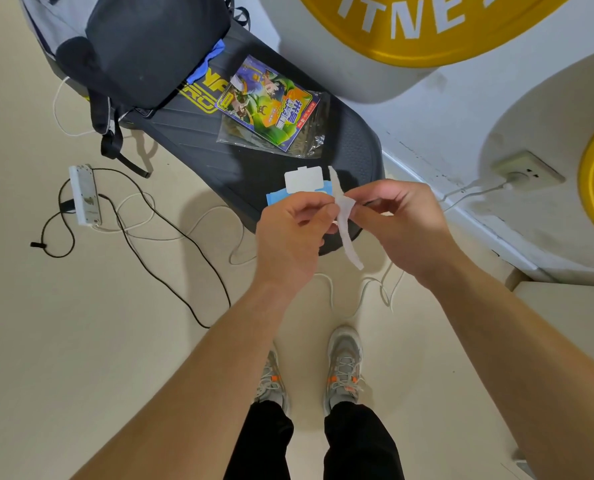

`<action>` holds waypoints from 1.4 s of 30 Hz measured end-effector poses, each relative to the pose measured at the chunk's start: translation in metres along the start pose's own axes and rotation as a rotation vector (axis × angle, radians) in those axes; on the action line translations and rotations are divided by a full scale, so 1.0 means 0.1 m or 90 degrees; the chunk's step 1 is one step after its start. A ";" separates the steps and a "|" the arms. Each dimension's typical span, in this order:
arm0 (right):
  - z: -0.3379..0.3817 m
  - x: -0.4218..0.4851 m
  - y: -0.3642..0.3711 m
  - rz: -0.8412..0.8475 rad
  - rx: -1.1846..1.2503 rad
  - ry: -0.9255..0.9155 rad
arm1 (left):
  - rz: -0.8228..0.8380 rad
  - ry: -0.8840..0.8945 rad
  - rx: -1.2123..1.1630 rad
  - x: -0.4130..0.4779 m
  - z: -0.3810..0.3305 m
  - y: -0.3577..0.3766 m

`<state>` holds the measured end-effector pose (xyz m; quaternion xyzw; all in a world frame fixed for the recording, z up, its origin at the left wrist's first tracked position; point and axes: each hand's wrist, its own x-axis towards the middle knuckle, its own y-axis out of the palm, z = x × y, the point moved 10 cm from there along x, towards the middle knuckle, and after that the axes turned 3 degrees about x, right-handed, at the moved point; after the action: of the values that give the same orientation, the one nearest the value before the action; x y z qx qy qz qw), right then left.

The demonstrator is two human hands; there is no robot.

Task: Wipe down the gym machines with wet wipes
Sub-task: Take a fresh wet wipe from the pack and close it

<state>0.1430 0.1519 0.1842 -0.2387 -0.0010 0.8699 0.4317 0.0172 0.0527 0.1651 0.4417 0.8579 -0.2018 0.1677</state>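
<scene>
Wet wipe is centre frame, pinched from both sides, above the lower edge of the black machine pad. Big to small: the pad runs from upper left to centre and carries a backpack at the top, a colourful printed packet mid-pad, and the blue wipe pack just behind the hands, white flap apparently lifted. Left hand pinches the wipe between thumb and curled fingers. Right hand does the same from the other side, fingertips nearly meeting. Risks: the wipe is not spread yet, so wiping now would give poor contact. It looks thin, so pulling the two pinches apart too hard could tear it. A slip drops it on the floor among the cables, and that would dirty it. A flap left up would likely dry out the pack. Wipe itself: white, bunched into a narrow twisted strip, top tip poking above the fingers, limp tail hanging below them.
</scene>
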 end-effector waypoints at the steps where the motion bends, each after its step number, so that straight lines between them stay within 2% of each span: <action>1: 0.00 0.01 -0.01 -0.008 -0.020 0.000 | 0.003 -0.010 -0.006 0.00 0.02 0.01; 5: 0.06 0.03 -0.03 -0.018 -0.099 -0.021 | 0.002 -0.038 -0.025 -0.01 0.03 0.01; 9: 0.14 0.04 0.02 0.015 -0.161 -0.034 | 0.003 -0.041 -0.022 -0.01 -0.01 0.00; 16: 0.11 0.02 0.01 0.024 -0.113 -0.010 | -0.037 -0.003 0.008 -0.02 -0.11 -0.06; 29: -0.03 0.03 -0.04 0.016 -0.106 0.014 | -0.029 0.002 0.044 0.01 -0.06 -0.12; 36: -0.45 0.02 -0.43 -0.120 -0.032 0.109 | -0.114 -0.053 0.040 0.09 0.16 -0.47; 42: -0.77 -0.06 -0.71 -0.216 -0.129 0.201 | -0.185 -0.118 0.103 0.12 0.45 -0.77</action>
<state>0.2311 0.1762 0.1336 -0.4098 -0.0610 0.7324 0.5403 -0.0479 -0.0019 0.1361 0.3045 0.8745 -0.3323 0.1793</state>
